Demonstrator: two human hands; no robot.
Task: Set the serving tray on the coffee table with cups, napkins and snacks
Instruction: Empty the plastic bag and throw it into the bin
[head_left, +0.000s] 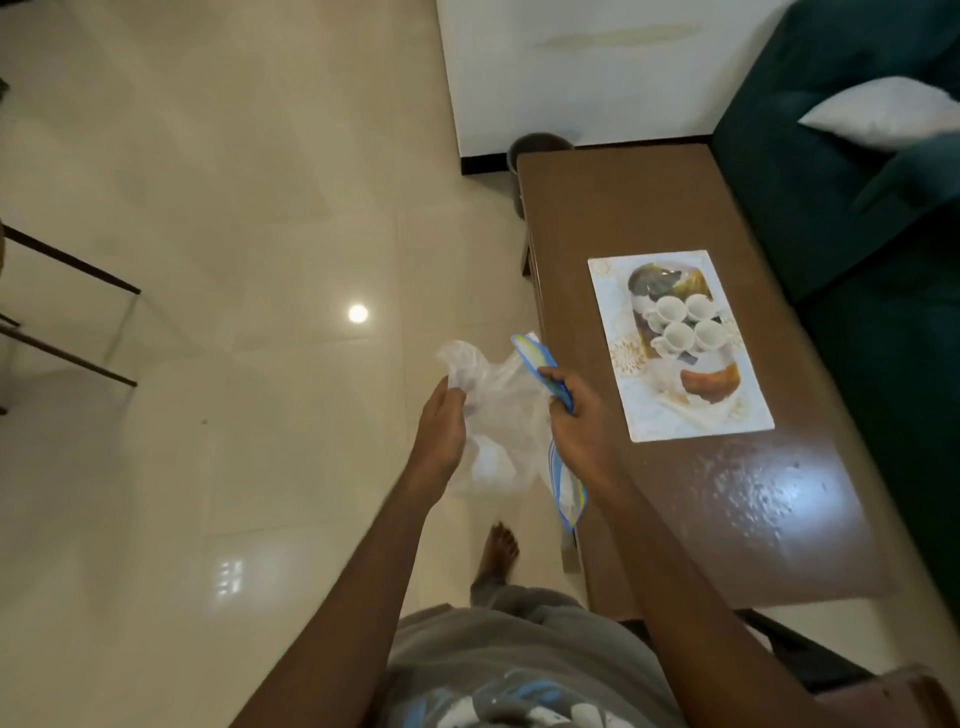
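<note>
A brown wooden coffee table (623, 208) stands on the right. On it lies a white placemat (613, 312) bearing an oval serving tray (644, 280) with several white cups (678, 335) and a brown snack (709, 384). Left of the table, over the floor, my left hand (441, 421) pinches the top of a clear plastic bag (501, 410). My right hand (579, 415) grips a blue-and-white packet (535, 356) beside the bag; a blue-striped part hangs below that hand.
A dark green sofa (831, 182) with a white cushion (878, 114) runs along the table's far side. A dark round bin (540, 143) stands at the table's far end by a white wall. Dark chair legs (67, 260) sit at the left on the glossy tile floor.
</note>
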